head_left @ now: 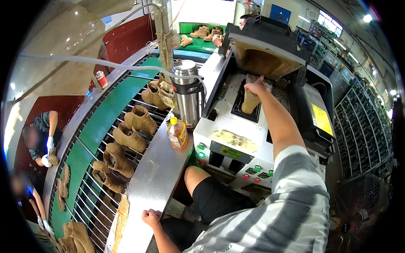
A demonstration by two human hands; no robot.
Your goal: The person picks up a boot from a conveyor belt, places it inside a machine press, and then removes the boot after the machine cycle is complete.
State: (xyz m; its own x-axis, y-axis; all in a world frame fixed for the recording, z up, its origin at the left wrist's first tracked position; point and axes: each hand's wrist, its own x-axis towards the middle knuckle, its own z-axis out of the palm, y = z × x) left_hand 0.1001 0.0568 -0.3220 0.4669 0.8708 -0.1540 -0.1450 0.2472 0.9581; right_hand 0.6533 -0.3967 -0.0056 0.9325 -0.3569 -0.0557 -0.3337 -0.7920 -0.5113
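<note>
My right hand (257, 86) reaches into the opened press machine (219, 130) and its fingers are closed on a tan boot (250, 104). The boot lies in the dark recessed bed (241, 110), beneath the raised padded lid (265, 55); my fingers hide part of it. My left hand (151, 217) is a loose fist at the edge of the metal bench (154, 177), with nothing seen in it. Several tan boots (119, 159) stand in pairs on the barred conveyor (95, 185) to the left.
A steel thermos (187, 97) and a bottle of orange liquid (177, 134) stand between conveyor and machine. Two people in white gloves (49, 145) handle footwear at far left; another person (218, 41) is behind the machine. A fan (356, 215) and a rack (363, 130) are at right.
</note>
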